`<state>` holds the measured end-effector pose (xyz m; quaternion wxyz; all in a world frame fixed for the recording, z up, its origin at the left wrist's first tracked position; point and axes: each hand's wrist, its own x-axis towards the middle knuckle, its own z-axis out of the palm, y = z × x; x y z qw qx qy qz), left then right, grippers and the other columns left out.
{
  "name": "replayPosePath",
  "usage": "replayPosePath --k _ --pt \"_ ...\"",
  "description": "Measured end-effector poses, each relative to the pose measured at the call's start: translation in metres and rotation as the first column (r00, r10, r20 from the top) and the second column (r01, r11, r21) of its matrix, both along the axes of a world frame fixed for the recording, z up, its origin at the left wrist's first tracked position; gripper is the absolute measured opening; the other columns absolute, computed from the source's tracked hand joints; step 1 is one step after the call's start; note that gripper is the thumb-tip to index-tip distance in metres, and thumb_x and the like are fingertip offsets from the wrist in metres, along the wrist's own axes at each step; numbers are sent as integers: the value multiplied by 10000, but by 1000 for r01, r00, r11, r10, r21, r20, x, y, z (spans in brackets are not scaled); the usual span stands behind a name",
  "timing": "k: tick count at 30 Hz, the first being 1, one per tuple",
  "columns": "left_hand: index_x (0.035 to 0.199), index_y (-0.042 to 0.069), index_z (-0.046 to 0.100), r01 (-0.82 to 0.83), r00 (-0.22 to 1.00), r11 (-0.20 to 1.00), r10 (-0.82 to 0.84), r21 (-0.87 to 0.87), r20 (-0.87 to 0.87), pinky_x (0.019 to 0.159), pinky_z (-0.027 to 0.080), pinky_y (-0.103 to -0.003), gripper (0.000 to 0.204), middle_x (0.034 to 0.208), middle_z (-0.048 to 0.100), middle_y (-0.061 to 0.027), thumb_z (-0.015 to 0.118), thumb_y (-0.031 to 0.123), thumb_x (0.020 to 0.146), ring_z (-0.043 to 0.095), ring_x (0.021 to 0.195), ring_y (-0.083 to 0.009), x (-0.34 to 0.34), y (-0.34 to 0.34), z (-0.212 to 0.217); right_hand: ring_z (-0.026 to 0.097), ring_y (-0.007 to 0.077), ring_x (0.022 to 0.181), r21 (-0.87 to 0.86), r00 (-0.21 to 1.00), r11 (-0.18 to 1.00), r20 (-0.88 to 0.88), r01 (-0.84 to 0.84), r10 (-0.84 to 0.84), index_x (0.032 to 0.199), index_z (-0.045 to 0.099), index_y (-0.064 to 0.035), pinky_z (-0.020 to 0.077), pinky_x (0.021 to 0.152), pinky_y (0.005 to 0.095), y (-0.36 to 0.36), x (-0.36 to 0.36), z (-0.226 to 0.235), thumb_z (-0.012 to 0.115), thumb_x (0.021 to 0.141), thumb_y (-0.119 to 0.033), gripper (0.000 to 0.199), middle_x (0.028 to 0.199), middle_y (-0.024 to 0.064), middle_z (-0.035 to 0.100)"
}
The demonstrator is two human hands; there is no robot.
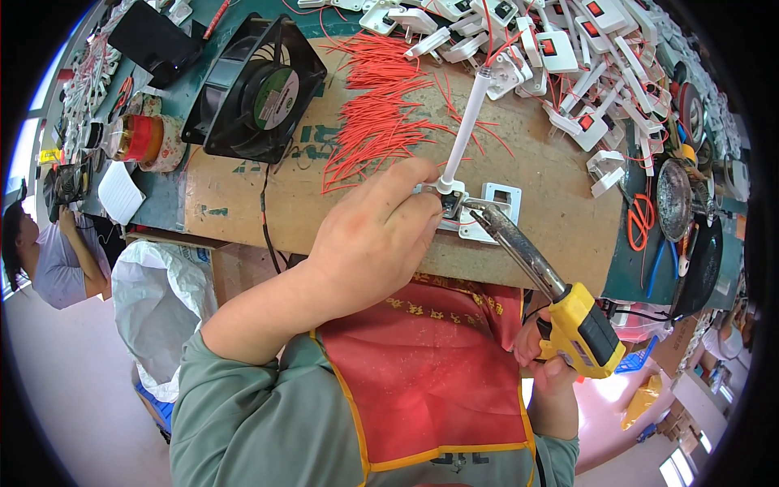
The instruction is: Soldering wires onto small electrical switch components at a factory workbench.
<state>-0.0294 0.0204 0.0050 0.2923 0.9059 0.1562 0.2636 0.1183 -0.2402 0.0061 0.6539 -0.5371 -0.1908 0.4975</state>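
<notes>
On the cardboard [243, 195], two hands work: left hand [377, 235], right hand [545, 357].

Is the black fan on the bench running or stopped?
Stopped, as far as the frame shows: the black fan lies flat on the cardboard sheet and its blades look sharp, not smeared. One frame cannot rule out slow spinning.
</notes>
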Motion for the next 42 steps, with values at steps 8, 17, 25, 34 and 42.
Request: replayPosePath --k 8,17,25,34,42 --pt "888 -3 600 -14 1000 1000 13 -17 -27 724 508 -404 117 1119 567 -140 660 15 789 615 844 -312 0 -1 0 464 140 504 17 999 999 34 40 -41 1305 484 -36 391 454 276 -3 -2 -5 798 742 -520 806 662 10 465" --pt "895 -1 604 -6 999 1000 5 -16 -49 723 503 -408 116 1128 569 -142 659 21 796 614 843 -313 -1 -1 1 463 138 506 -9 1000 1000 3 -11 11 1309 483 -33 388 459 272 -2 4 1 795 744 -524 811 666 11 466" --pt "926 -15 610 7 1000 1000 -7 8 -21 664 512 -346 179 1081 578 -138 696 -32 771 607 761 -256 -1 0 1 470 140 527 1 1000 1000 -17 -12 12 1327 478 -29 382 460 277 -3 5 0 807 739 -508 826 671 10 467" --pt "909 -5 615 3 1000 1000 -3 16 -1 655 508 -340 172 1087 581 -131 705 -26 763 602 747 -243 -2 1 0 465 144 511 0 1000 1000 -21 -7 7 1316 476 -22 379 452 275 -1 4 0 813 730 -507 832 662 12 465" --pt "932 33 655 -64 997 996 60 -70 -56 727 530 -354 154 1118 606 -111 721 74 799 629 914 -273 -7 8 15 467 137 498 89 999 995 -6 47 -46 1304 474 -9 378 419 264 -6 6 -7 806 752 -447 779 652 14 471"
